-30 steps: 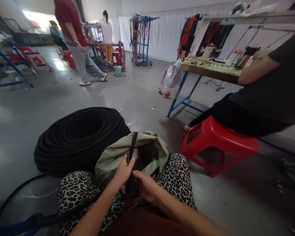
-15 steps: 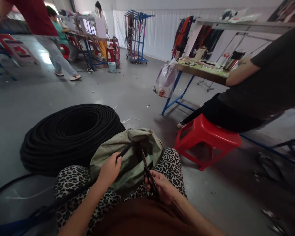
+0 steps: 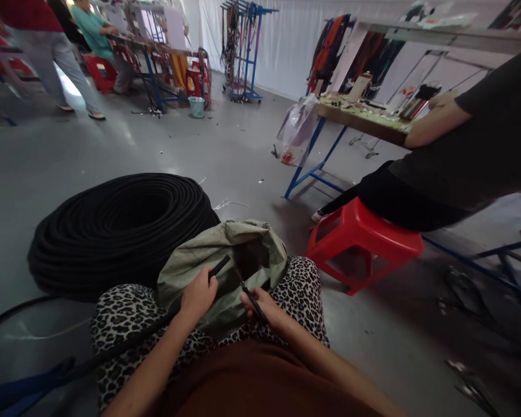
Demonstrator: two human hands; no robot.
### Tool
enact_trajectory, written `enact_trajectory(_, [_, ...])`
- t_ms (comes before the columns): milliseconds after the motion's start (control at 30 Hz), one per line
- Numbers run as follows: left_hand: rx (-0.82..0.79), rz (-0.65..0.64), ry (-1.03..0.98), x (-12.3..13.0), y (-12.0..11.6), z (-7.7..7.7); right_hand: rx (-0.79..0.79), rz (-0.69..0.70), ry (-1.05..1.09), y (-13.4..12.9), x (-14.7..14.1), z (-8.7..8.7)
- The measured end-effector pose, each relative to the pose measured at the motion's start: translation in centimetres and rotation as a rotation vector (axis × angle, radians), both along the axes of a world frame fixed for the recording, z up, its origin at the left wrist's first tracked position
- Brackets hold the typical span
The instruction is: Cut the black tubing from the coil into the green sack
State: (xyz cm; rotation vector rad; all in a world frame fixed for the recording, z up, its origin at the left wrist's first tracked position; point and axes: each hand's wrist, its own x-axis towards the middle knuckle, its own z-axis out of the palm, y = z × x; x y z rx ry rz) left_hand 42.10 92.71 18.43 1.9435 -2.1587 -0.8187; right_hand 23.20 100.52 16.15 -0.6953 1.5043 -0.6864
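Observation:
A black cord (image 3: pixel 219 266) is gripped in my left hand (image 3: pixel 198 295), its short end sticking out past the fingers toward the upper right. My right hand (image 3: pixel 260 307) is closed round the dark handles of scissors (image 3: pixel 255 302), whose blades point up and left, near the cord's end but apart from it. Both hands are over an olive-green sack (image 3: pixel 186 255) that lies open between my knees. Beyond my left knee, a large coil of black cord (image 3: pixel 69 237) rests on the floor.
A red stool (image 3: pixel 364 231) with a seated person in dark clothes stands at the right, beside a worktable (image 3: pixel 360 120). A plastic bag (image 3: pixel 296 130) hangs from its corner. Farther back are a blue rack (image 3: pixel 254 52), a small bucket (image 3: pixel 197 107) and other people.
The cord now ends just above my left hand instead of reaching into the sack. My right hand and the scissors have moved left and tilted. A walking person has moved left.

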Motion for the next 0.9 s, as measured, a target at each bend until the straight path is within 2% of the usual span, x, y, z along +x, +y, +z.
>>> enact_trajectory(400, [0.024,-0.089,0.035,-1.3,2.3,-1.1,-0.013,-0.003,-0.039,0.6,0.4,-1.0])
enact_trajectory(700, [0.024,-0.122,-0.010,-1.0,2.7,-1.8,-0.123,0.053,0.003,0.7,0.1,-5.4])
enact_trajectory(800, [0.041,-0.130,-0.038,-1.1,2.9,-2.0,-0.112,0.062,-0.019,0.9,0.0,-6.1])
enact_trajectory(900, [0.055,-0.135,-0.052,-1.2,2.9,-2.1,-0.087,0.060,-0.049,1.1,0.0,-6.0])
